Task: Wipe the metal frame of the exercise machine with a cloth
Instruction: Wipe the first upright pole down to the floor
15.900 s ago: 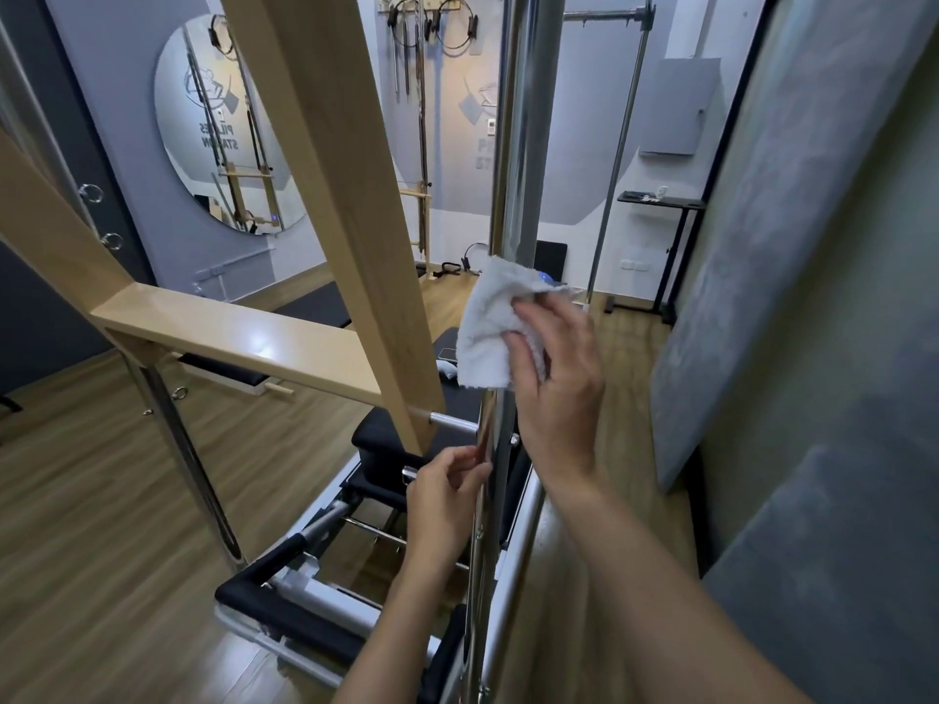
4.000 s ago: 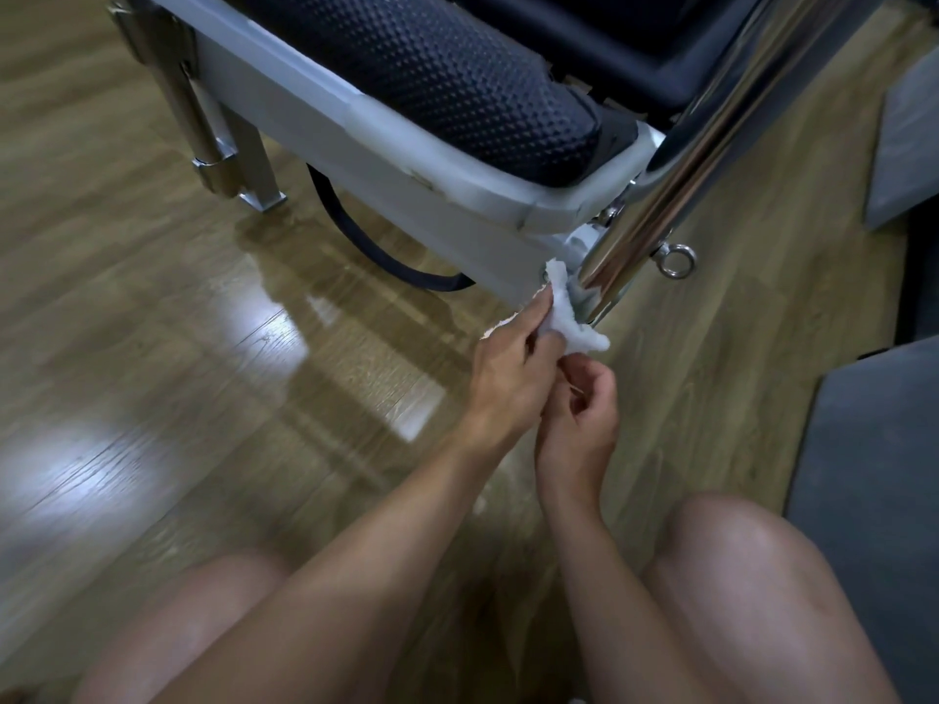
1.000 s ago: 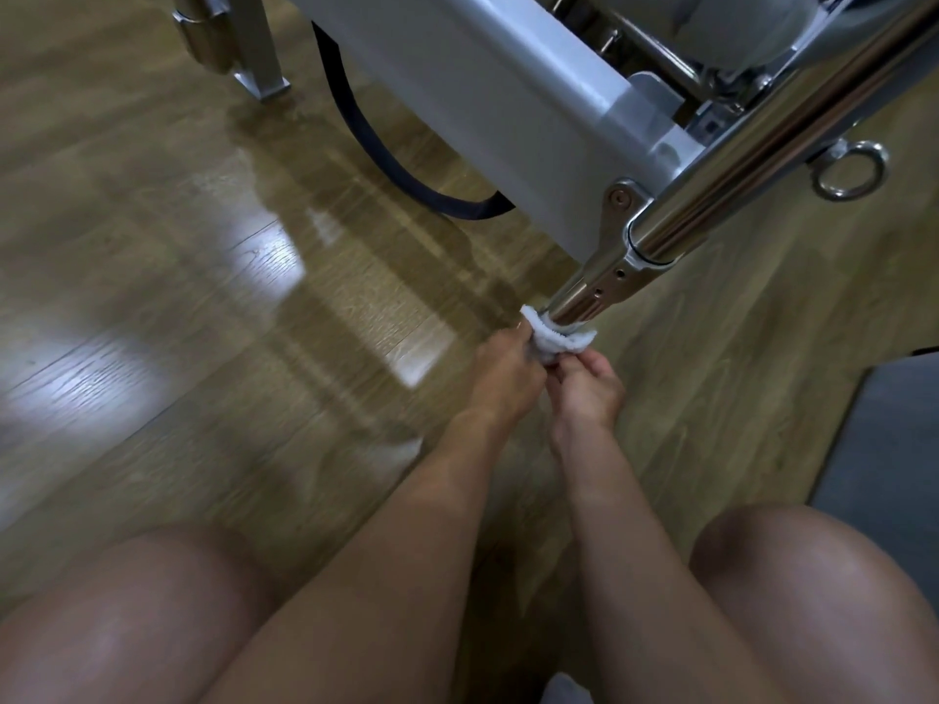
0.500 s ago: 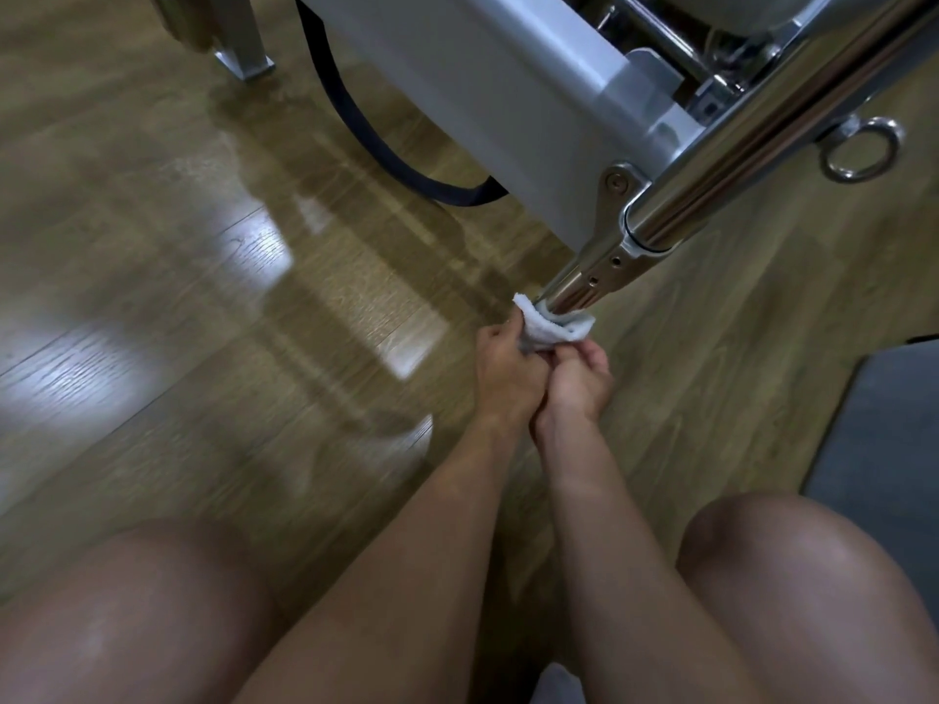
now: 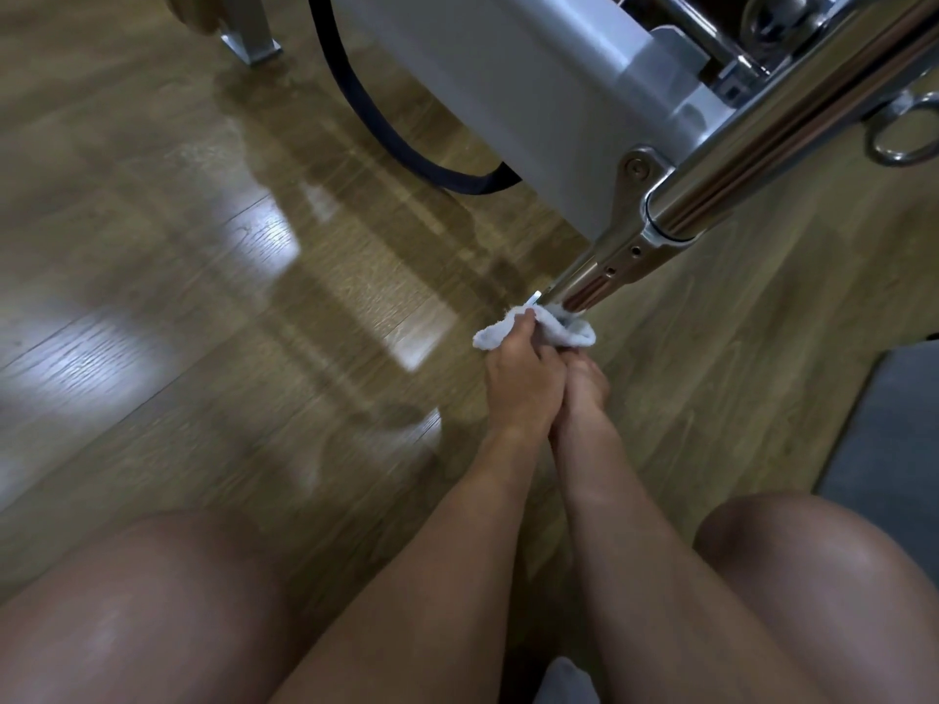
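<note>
The wooden floor [image 5: 203,297] carries the machine's white body [image 5: 508,94]. The shiny metal frame [image 5: 762,144] runs down from it to a leg, and the cloth [image 5: 576,333] wraps the foot of that leg right at the floor. The left hand [image 5: 518,388] grips the cloth, fingers curled over its top. The right hand [image 5: 584,393], also curled, seems to pinch its near edge. The cloth looks light, soft and easily bunched. It is probably best held wrapped around the smooth, stiff, slippery tube.

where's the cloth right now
Head view, right of centre: the cloth is bunched against the lower end of the chrome post, just above the floor, held by the left hand and right hand.
</note>
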The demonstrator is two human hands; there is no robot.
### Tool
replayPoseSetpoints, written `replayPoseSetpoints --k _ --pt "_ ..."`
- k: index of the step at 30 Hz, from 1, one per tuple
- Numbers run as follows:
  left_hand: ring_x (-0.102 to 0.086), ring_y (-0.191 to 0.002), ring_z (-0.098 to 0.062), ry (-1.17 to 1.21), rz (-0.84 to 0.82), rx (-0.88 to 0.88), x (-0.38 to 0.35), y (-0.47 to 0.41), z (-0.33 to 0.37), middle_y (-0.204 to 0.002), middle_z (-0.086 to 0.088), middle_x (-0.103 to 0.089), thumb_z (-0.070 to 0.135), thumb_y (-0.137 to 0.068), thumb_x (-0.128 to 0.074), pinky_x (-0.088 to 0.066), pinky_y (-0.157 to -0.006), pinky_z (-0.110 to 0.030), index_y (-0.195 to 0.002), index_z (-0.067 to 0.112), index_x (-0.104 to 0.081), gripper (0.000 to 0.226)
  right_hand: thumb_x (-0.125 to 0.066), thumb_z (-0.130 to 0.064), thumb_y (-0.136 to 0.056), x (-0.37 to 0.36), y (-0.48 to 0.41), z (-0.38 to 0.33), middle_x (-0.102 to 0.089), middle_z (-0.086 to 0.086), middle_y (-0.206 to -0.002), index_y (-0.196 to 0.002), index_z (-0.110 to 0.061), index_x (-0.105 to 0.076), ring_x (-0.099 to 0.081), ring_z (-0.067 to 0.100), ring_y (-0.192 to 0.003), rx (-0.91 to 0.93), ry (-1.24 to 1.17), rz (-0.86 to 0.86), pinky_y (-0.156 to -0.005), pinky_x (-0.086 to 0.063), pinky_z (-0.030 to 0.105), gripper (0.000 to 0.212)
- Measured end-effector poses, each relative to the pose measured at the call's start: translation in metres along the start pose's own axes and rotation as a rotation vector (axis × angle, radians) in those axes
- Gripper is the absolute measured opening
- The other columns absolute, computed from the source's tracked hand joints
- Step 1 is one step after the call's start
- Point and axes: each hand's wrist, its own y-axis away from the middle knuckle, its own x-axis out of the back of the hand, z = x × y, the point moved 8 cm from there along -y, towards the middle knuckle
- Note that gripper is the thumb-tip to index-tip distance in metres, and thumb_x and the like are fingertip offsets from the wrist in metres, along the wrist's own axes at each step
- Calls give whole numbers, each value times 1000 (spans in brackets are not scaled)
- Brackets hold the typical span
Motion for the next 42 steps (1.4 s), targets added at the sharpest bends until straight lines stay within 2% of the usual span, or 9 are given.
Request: replayPoseSetpoints --k 2,5,9,13,18,22,29,34,42 --pt "-59 -103 -15 -44 -16 -12 -3 -4 -7 -120 -8 -66 9 -99 -46 -33 -69 -8 -138 17 -55 41 -52 -11 -95 -5 -6 6 -67 18 -118 -120 -5 -63 -67 30 -107 14 31 -34 -82 -55 36 28" --pt "-65 -95 -27 -32 -22 9 -2 -18 -14 -102 -11 -71 3 -93 -48 -35 -67 -17 -114 8 -68 29 -55 4 -82 -5 -5 -10 -72 20 -101 -106 -1 -69 -71 35 -95 142 16 77 -84 -59 44 28" --pt "-58 -68 -14 -21 -46 -1 5 -25 -12 -82 -2 -69 5 -92 -53 -39 -57 -16 -103 8 -73 23 -51 7 -79 -4 -10 -15 -74 12 -93 -100 -9 -71 -73 30 -88 270 85 156 -83 -60 46 33" --pt "-65 -99 -19 -93 -63 -82 -1 -19 -11 -111 -7 -72 10 -96 -54 -45 -81 -15 -127 12 -66 33 -58 -14 -71 -9 -15 -2 -75 10 -97 -106 -11 -72 -73 28 -90 203 161 54 -84 -58 40 39" --pt "-61 -74 -4 26 -59 -63 1 -31 -4 -88 0 -70 7 -97 -47 -40 -61 -4 -101 6 -71 24 -69 -21 -76 -11 -7 -1 -75 10 -87 -92 -8 -75 -72 32 -89 253 350 -7 -80 -59 45 21" --pt "-71 -84 -14 59 -131 -53 -2 -49 3 -87 3 -76 19 -93 -49 -52 -73 -27 -101 21 -74 26 -66 -3 -85 -14 -10 12 -70 8 -80 -89 -8 -72 -65 21 -71 149 195 -31 -66 -55 29 9" --pt "-65 -85 -14 29 -169 59 -3 -73 -16 -90 1 -72 23 -97 -53 -47 -71 -23 -99 13 -72 21 -70 -8 -86 -13 -22 8 -74 9 -84 -74 -17 -70 -72 25 -82 255 442 1 -83 -59 44 15" --pt "-71 -86 -15 260 -235 49 2 -65 -4 -89 -2 -77 25 -94 -63 -55 -81 -31 -95 17 -78 17 -66 -7 -89 -11 -11 -5 -73 3 -76 -73 -21 -69 -72 17 -73 461 417 82 -71 -59 34 21" --pt "-65 -105 -20 -26 -261 67 -2 -63 -14 -108 -2 -73 26 -99 -47 -48 -91 -29 -111 19 -73 29 -63 -8 -84 -10 -12 -3 -74 11 -87 -79 -19 -66 -71 27 -85 456 519 96 -81 -59 45 13"
